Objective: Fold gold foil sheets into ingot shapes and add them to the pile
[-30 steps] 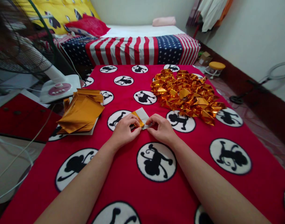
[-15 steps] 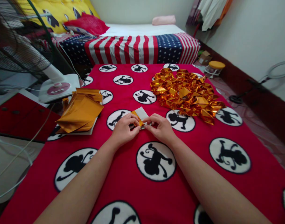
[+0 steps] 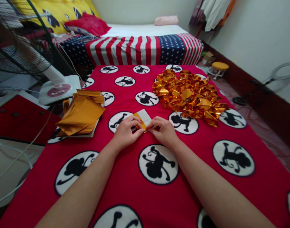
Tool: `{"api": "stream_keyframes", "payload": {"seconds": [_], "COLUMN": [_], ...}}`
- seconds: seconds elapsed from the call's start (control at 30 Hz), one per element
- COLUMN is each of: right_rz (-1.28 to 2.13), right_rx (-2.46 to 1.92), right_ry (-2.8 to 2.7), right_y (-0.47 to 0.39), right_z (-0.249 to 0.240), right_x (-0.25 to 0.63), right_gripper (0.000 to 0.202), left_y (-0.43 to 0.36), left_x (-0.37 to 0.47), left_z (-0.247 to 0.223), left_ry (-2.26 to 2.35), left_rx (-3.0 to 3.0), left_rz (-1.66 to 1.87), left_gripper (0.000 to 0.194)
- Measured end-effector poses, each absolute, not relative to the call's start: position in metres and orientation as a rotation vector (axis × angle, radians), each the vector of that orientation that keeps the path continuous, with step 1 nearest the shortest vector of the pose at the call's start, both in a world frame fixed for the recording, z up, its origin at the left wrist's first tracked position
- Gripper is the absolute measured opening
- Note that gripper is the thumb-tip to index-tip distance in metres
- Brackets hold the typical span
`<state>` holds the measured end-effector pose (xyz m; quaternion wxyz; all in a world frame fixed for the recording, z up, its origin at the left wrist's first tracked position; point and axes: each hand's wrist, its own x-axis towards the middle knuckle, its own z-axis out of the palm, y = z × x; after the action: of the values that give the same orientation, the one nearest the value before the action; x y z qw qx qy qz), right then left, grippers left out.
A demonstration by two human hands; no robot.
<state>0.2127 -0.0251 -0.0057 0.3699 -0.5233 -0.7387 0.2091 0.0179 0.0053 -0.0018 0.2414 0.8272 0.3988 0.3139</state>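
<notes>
A small sheet of gold foil paper (image 3: 145,117), white on one side and partly folded, lies on the red cloth in front of me. My left hand (image 3: 128,130) pinches its left, gold part between thumb and fingers. At the lower right edge, my right hand (image 3: 162,130) grips the paper with thumb and forefinger, the tips of both hands almost meeting. Fingers cover much of the fold. A stack of flat gold foil sheets (image 3: 82,114) lies to the left. Off to the right is a heap of folded gold foil pieces (image 3: 189,95).
The red cloth (image 3: 197,152) with black-and-white round figures covers the table. A fan base (image 3: 60,88) stands at the left beside a red-topped cabinet (image 3: 19,117). Beyond is a bed (image 3: 135,50); a yellow stool (image 3: 220,66) and ring-shaped stand (image 3: 284,71) are at right.
My right fingertips have shifted slightly and closed in along the paper's lower right edge, near my left thumb. Less of the lower fold shows. The stack and heap stay put.
</notes>
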Motion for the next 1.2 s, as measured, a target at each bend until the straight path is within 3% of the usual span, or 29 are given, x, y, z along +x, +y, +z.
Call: {"api": "stream_keyframes", "payload": {"seconds": [0.43,0.77,1.2], "right_rz": [0.447,0.550,0.575], "right_rx": [-1.310,-1.346,-1.372], "right_ry": [-2.026,-1.948,-1.902], "right_y": [-0.030,-0.028,-0.029], "right_z": [-0.008,-0.006,-0.007], "right_x": [0.219,0.219,0.218], "right_gripper": [0.016,0.013,0.016], "left_y": [0.006,0.004,0.004], "left_x": [0.012,0.009,0.013], "left_z": [0.000,0.005,-0.001], "left_ry": [1.038,0.972,1.009], "left_rx": [2.234,2.287,2.152], "left_rz": [0.807,0.762,0.898], "left_gripper": [0.005,0.020,0.008]}}
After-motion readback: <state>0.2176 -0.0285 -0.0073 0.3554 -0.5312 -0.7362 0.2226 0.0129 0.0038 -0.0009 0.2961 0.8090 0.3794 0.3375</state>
